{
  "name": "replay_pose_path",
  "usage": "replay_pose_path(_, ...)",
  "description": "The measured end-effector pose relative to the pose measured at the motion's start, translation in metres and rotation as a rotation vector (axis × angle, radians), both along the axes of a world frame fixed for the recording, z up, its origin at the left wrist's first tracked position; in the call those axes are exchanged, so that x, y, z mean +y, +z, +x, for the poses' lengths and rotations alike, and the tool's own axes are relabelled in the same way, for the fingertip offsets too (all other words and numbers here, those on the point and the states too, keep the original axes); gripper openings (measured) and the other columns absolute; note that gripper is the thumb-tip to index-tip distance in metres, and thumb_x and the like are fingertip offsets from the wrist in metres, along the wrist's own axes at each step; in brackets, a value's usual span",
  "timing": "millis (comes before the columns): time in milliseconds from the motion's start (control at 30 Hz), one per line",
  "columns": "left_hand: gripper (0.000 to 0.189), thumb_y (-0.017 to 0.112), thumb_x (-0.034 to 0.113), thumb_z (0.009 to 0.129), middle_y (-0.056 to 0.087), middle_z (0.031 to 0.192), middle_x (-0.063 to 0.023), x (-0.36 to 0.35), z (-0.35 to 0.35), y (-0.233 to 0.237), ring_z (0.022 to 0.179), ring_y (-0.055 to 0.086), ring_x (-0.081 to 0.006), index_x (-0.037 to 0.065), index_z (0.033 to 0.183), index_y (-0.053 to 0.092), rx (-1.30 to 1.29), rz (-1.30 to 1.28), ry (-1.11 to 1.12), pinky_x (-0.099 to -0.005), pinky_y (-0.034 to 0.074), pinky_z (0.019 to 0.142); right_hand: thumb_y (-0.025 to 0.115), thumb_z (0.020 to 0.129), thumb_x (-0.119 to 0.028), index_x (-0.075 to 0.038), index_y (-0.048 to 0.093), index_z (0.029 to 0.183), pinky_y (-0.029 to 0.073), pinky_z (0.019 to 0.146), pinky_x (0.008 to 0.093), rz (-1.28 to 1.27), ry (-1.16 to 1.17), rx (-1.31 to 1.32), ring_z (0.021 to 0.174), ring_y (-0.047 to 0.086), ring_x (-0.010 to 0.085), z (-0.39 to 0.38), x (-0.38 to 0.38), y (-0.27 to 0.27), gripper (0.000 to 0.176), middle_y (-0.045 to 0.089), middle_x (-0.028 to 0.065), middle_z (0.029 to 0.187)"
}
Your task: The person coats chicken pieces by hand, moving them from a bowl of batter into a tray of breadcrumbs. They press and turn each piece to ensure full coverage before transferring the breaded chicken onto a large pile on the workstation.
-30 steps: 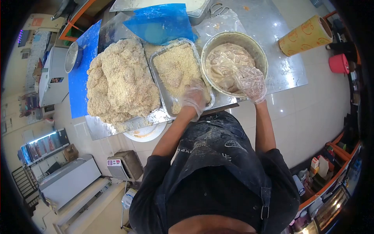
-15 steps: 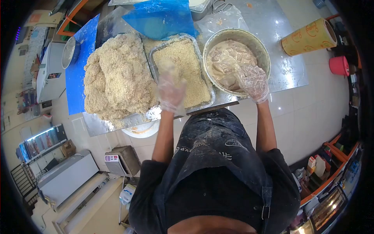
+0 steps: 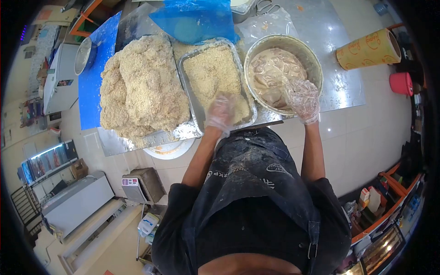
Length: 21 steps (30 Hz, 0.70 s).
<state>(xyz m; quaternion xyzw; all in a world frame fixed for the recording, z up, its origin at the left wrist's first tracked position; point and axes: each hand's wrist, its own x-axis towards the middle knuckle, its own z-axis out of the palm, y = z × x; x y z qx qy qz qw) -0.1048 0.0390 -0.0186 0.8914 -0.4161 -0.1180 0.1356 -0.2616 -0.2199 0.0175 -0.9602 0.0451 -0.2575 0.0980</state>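
Note:
My left hand (image 3: 221,112), in a clear plastic glove and smeared by motion, is down in the near part of a metal tray (image 3: 196,112) of pale crumbs (image 3: 213,68). A low crumb mound lies just ahead of it. My right hand (image 3: 302,97), its glove thick with wet batter, reaches over the near right rim of a round tub (image 3: 317,64). Its fingers are curled together at the meat pieces in batter (image 3: 277,68); what is between them is hidden. Left of the tray rises a large heap of crumb-coated pieces (image 3: 142,87).
A blue plastic bag (image 3: 195,20) lies behind the tray, and a clear bag (image 3: 270,25) with scissors (image 3: 266,6) behind the tub. A yellow wrap roll (image 3: 366,49) stands at the right. A metal bowl (image 3: 84,56) sits at far left. The metal table's front edge (image 3: 123,147) runs close to my apron.
My left hand has moved right and nearer to me within the crumb tray, off its left side. My right hand stays at the tub. The whole view has shifted slightly.

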Motion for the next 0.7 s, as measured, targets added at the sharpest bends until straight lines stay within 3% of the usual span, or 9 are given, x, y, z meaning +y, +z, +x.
replay_pose_path(100,0.035,0.067,0.009,0.079,0.060,0.106,-0.0189,0.024,0.023,0.009,0.091,0.059,-0.0352,0.001,0.111,0.058,-0.195,-0.415,-0.030,-0.0446,0.051,0.083,0.069,0.076,-0.019,-0.013,0.072,0.105,0.048,0.081,0.0439,-0.016,0.003,0.036,0.090,0.061,0.0285,0.001,0.000,0.005,0.029,0.067,0.0068,0.100)
replay_pose_path(200,0.040,0.066,0.005,0.082,0.061,0.119,-0.0153,0.018,0.038,0.047,0.100,0.059,-0.0312,0.001,0.121,0.055,-0.162,-0.579,0.200,-0.0420,0.051,0.091,0.069,0.077,-0.020,-0.014,0.072,0.107,0.047,0.082,0.0441,-0.004,0.022,0.020,0.092,0.061,0.0288,-0.002,-0.002,0.004,0.031,0.067,0.0075,0.101)
replay_pose_path(267,0.047,0.061,0.019,0.087,0.055,0.131,-0.0176,0.015,0.036,0.051,0.120,0.051,-0.0333,0.002,0.131,0.053,-0.027,-0.524,0.308,-0.0423,0.043,0.102,0.069,0.076,-0.021,-0.014,0.072,0.108,0.047,0.084,0.0444,0.026,0.025,-0.028,0.094,0.061,0.0290,-0.003,-0.002,0.002,0.033,0.068,0.0079,0.103)
replay_pose_path(333,0.056,0.054,0.032,0.092,0.047,0.142,-0.0186,0.010,0.035,0.040,0.134,0.042,-0.0336,0.002,0.138,0.047,-0.084,-0.233,0.278,-0.0450,0.035,0.111,0.068,0.076,-0.022,-0.014,0.072,0.108,0.047,0.086,0.0451,0.040,-0.007,0.061,0.096,0.061,0.0291,-0.002,-0.001,0.004,0.033,0.068,0.0077,0.105)
replay_pose_path(400,0.065,0.044,0.044,0.097,0.035,0.153,-0.0182,0.003,0.026,0.019,0.142,0.032,-0.0321,-0.001,0.144,0.039,-0.313,0.304,0.099,-0.0498,0.025,0.116,0.067,0.076,-0.023,-0.014,0.072,0.108,0.047,0.087,0.0455,0.006,-0.024,0.101,0.098,0.061,0.0292,0.001,0.000,0.006,0.033,0.068,0.0076,0.106)
replay_pose_path(467,0.074,0.036,0.051,0.097,0.029,0.156,-0.0176,0.009,0.029,0.023,0.146,0.022,-0.0316,-0.003,0.147,0.033,-0.195,0.434,0.050,-0.0514,0.016,0.118,0.067,0.076,-0.023,-0.014,0.072,0.107,0.046,0.088,0.0456,-0.072,-0.025,0.102,0.099,0.061,0.0292,-0.001,0.002,0.008,0.033,0.068,0.0074,0.106)
replay_pose_path(500,0.078,0.031,0.055,0.097,0.026,0.158,-0.0173,0.007,0.031,0.031,0.148,0.018,-0.0314,-0.004,0.149,0.030,-0.140,0.491,0.027,-0.0522,0.011,0.119,0.067,0.077,-0.023,-0.015,0.072,0.107,0.046,0.088,0.0455,-0.040,-0.004,0.085,0.100,0.061,0.0291,-0.004,-0.001,0.001,0.032,0.068,0.0075,0.106)
replay_pose_path(600,0.076,0.034,0.052,0.097,0.026,0.158,-0.0179,-0.004,0.030,0.056,0.148,0.020,-0.0315,-0.005,0.147,0.031,-0.103,0.549,0.062,-0.0510,0.011,0.120,0.066,0.078,-0.023,-0.015,0.073,0.106,0.046,0.090,0.0451,-0.011,0.039,0.062,0.102,0.061,0.0289,-0.002,-0.012,-0.012,0.030,0.068,0.0077,0.108)
replay_pose_path(700,0.074,0.037,0.051,0.096,0.036,0.152,-0.0219,0.005,0.016,0.024,0.147,0.022,-0.0313,-0.005,0.144,0.040,-0.291,0.299,0.080,-0.0550,0.017,0.118,0.066,0.078,-0.022,-0.015,0.073,0.104,0.045,0.091,0.0450,-0.021,0.023,0.099,0.102,0.061,0.0290,-0.008,0.000,0.001,0.028,0.068,0.0078,0.108)
